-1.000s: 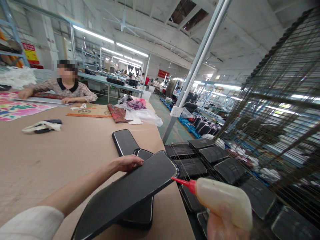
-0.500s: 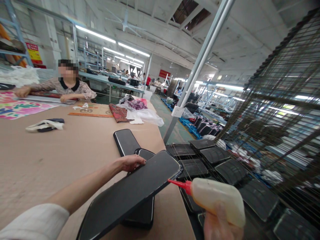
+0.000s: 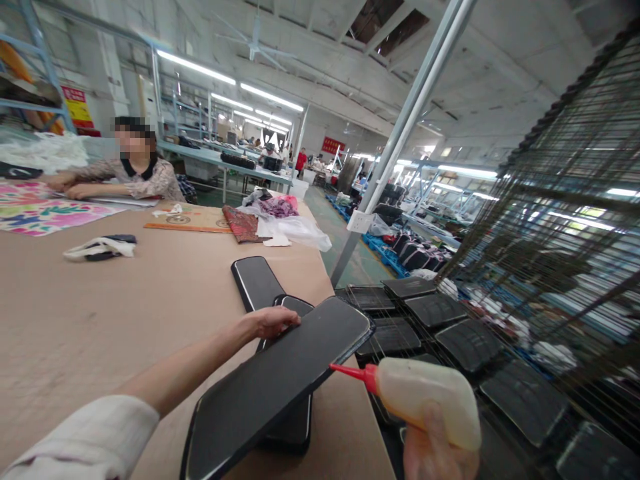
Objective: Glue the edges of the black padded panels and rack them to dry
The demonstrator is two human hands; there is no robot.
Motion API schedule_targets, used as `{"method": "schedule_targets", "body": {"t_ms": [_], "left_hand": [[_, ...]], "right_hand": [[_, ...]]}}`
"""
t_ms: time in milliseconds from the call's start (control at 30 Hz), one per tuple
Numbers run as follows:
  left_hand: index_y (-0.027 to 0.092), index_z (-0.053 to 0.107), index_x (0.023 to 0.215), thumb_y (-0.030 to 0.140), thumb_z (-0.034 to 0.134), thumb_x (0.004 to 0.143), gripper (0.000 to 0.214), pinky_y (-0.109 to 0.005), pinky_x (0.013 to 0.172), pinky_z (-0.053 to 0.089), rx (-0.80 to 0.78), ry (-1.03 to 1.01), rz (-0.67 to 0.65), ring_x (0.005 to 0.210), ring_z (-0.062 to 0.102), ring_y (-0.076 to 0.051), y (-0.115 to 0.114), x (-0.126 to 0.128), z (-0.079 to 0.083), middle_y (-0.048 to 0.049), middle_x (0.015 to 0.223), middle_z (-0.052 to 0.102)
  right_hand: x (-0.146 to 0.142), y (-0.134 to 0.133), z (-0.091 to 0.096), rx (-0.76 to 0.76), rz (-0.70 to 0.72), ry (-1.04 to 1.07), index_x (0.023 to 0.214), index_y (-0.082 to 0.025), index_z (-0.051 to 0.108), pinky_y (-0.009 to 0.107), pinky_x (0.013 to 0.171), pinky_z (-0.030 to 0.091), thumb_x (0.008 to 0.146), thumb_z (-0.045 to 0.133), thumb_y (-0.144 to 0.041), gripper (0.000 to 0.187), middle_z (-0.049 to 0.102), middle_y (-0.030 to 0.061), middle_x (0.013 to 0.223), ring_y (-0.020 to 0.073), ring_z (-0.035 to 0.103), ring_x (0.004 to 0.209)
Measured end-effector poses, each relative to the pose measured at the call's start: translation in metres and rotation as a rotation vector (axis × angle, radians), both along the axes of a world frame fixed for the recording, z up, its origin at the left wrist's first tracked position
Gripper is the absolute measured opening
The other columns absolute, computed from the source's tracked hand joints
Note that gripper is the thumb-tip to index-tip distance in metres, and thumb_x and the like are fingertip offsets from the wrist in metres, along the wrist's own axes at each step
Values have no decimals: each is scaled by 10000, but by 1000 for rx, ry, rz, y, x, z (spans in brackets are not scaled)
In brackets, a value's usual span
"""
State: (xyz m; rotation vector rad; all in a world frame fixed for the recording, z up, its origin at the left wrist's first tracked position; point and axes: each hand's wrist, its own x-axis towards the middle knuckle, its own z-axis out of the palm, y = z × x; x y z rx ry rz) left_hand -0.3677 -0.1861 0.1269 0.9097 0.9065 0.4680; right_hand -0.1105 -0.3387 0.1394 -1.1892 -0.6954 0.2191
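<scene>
Black panel (image 3: pixel 280 380) tilted, long axis away up-right. Your left hand (image 3: pixel 270 323) grips its far edge; right hand (image 3: pixel 430 453) clasps bottle (image 3: pixel 425 397), nozzle (image 3: pixel 353 372) at right edge.

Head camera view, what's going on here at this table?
A person's left hand grips a long black panel, tilted up over the near corner of the table. Their right hand holds a pale squeeze bottle, its red nozzle tip at the panel's edge. Beneath it, similar black panels lie on the table, and more sit on a wire rack to the right. At the far end another person sits by colourful fabric.
</scene>
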Motion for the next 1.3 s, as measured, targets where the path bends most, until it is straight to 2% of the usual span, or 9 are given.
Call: {"method": "schedule_targets", "body": {"t_ms": [100,367,500,633,767,1000,1067,1167,1300], "left_hand": [[128,580,734,242,596,569,201,-244,485,466,-52,19,5,522,584,-150,2,4,0,-29,630,644],[153,520,605,244,595,609,117,-207,429,420,-38,83,45,407,517,-115,6,10,4,25,441,524],[166,463,559,221,584,626,149,-213,439,424,-42,101,77,387,495,-110,10,13,3,42,405,477],[166,466,597,235,610,618,161,-245,504,464,-42,104,97,444,539,-127,12,16,1,33,464,526],[167,490,649,247,623,610,160,-258,507,470,-46,106,106,490,575,-151,13,19,5,22,509,567],[165,486,599,157,514,675,81,-227,407,411,-64,144,111,408,531,-141,14,25,21,3,454,562],[160,500,600,146,495,686,87,-223,391,397,-66,157,116,406,529,-142,14,27,26,-9,467,576],[156,507,591,138,489,697,109,-212,363,367,-54,180,127,368,497,-132,13,28,30,-10,451,567],[148,527,611,135,489,702,100,-214,376,378,-38,195,132,383,510,-137,13,29,32,-13,463,575]], "right_hand": [[-3,-1,2,-43,12,47,1036,-111,537,364,612,496,636,684,-443,540,593,118,896,235,568,755],[-8,-4,19,-66,97,176,916,-114,585,347,649,497,530,743,-447,534,590,103,894,234,562,806],[-8,-1,5,-64,83,112,925,-122,576,368,661,498,568,734,-431,498,598,113,886,270,557,870],[-6,-1,-10,-19,82,72,1040,-117,531,382,605,502,607,706,-445,571,604,115,883,263,576,783],[-4,-4,-10,-53,149,111,1069,-117,527,378,627,504,597,726,-391,581,603,111,895,242,575,763],[-14,-7,12,-67,209,355,980,-144,573,215,618,478,456,796,-345,604,588,59,956,132,543,709],[-18,-6,18,-64,173,362,883,-154,583,245,646,486,462,786,-382,520,591,59,940,149,549,731],[-18,-2,19,-60,70,261,715,-167,566,372,676,499,519,751,-418,369,603,83,850,209,561,727],[-9,2,17,-46,70,250,726,-169,562,443,732,486,530,750,-399,356,604,91,837,253,573,794]]}}
